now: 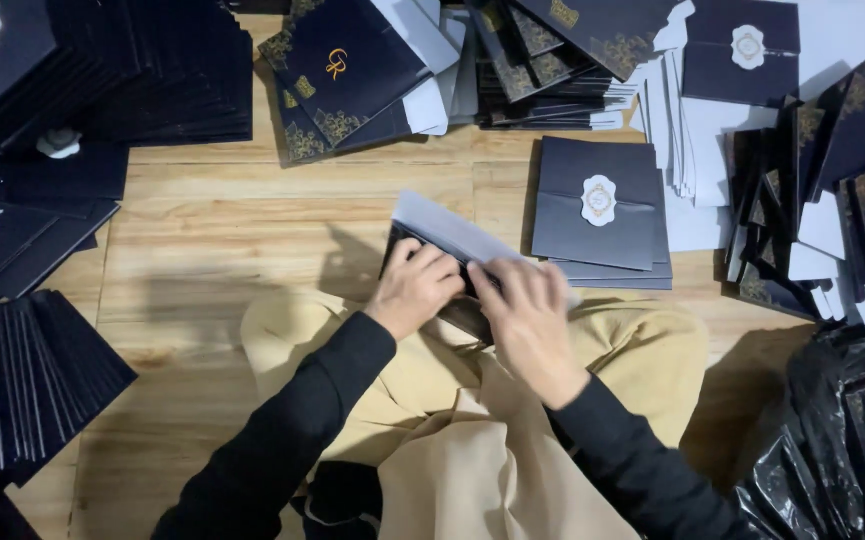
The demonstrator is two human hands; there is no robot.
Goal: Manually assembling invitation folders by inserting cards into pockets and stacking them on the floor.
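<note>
Fanned stack (32, 385): dark cards stand on edge at our far left, spread so that one can be drawn off at a time.
Left hand (414, 285): we curl it over the dark envelope (422, 245), fingers closed on its near edge – pinning it against our lap.
White insert (452, 228): it juts from the envelope's mouth, tilted.
Right hand (530, 315): fingers bent and pressing on the envelope's right end – blurred, so the exact grip is unclear.
Sealed pile (597, 210): finished envelopes lie just beside, within reach.

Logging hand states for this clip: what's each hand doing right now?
Left hand: fingers curled, gripping the dark card.
Right hand: blurred, fingers laid on the white sheet; grip cannot be told.
</note>
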